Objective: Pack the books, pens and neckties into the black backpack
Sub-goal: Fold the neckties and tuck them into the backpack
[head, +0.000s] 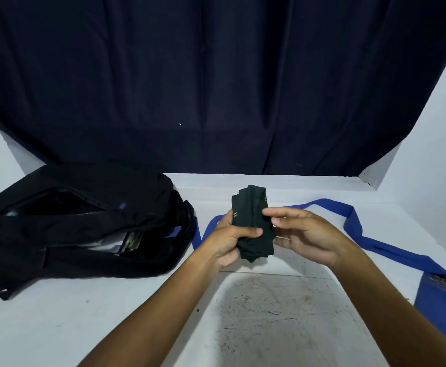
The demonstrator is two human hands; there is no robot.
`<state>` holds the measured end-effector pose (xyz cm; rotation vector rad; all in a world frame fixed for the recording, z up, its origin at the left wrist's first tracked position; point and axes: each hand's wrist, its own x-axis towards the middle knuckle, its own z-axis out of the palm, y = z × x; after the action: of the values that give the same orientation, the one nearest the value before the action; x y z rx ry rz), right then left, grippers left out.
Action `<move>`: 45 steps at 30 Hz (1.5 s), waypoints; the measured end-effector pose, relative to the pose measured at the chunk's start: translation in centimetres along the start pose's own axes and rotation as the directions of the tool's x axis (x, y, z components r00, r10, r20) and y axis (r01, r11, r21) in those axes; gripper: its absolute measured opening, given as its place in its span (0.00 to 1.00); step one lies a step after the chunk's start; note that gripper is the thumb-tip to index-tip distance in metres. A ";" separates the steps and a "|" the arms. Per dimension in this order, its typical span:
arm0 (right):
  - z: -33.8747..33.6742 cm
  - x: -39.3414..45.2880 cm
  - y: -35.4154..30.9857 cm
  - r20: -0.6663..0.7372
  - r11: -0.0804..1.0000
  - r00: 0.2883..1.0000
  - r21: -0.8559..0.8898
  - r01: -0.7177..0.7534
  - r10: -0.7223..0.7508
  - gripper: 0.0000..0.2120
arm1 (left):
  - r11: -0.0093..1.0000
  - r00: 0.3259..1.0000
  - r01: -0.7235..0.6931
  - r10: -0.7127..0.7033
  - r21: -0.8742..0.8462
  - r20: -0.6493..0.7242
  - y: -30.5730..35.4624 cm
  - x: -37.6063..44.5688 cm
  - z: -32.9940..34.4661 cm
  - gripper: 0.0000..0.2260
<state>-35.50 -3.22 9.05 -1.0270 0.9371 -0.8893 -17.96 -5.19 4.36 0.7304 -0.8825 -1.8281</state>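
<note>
Black necktie, folded, held in left hand's grip; right hand open beside, half hiding it.

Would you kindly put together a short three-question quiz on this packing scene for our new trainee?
1. True or false: the long blue fabric necktie is already inside the black fabric backpack.
2. Which hand grips the folded dark fabric necktie with its thumb across the front? A) left hand B) right hand
3. Fill in: the black backpack lies on the white table to the person's ____.

Key
1. False: it lies stretched out on the table.
2. A: the left hand grips it; the right hand is beside it with its fingers mostly straight.
3. left
</note>
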 end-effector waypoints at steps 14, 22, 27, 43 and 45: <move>5.0 2.5 2.4 0.075 0.986 0.990 -0.103 0.128 -0.120 0.14 | 0.988 0.989 -0.104 0.114 0.115 -0.089 0.4 -4.5 -1.2 0.30; 13.1 5.2 4.6 0.250 0.973 0.954 -0.115 0.200 -0.167 0.20 | 0.930 0.958 -0.155 0.224 0.333 -0.180 4.3 -10.6 -6.9 0.35; 19.9 7.5 5.6 0.310 0.972 0.928 -0.048 0.231 -0.206 0.23 | 0.860 0.977 -0.036 0.137 0.508 -0.163 10.1 -15.5 -12.1 0.28; 36.2 13.9 9.1 0.114 0.992 0.988 -0.060 0.111 -0.104 0.29 | -0.388 0.971 -0.208 0.028 0.898 0.237 30.6 -7.5 -29.7 0.13; 37.6 14.7 8.0 0.068 0.995 0.995 -0.067 0.074 -0.070 0.29 | -0.322 0.965 -0.223 0.060 0.920 0.254 32.0 -6.7 -29.7 0.12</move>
<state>5.65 -3.70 7.29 -1.1491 0.8850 -0.8824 23.54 -16.02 14.61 1.3872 -2.5607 -0.2978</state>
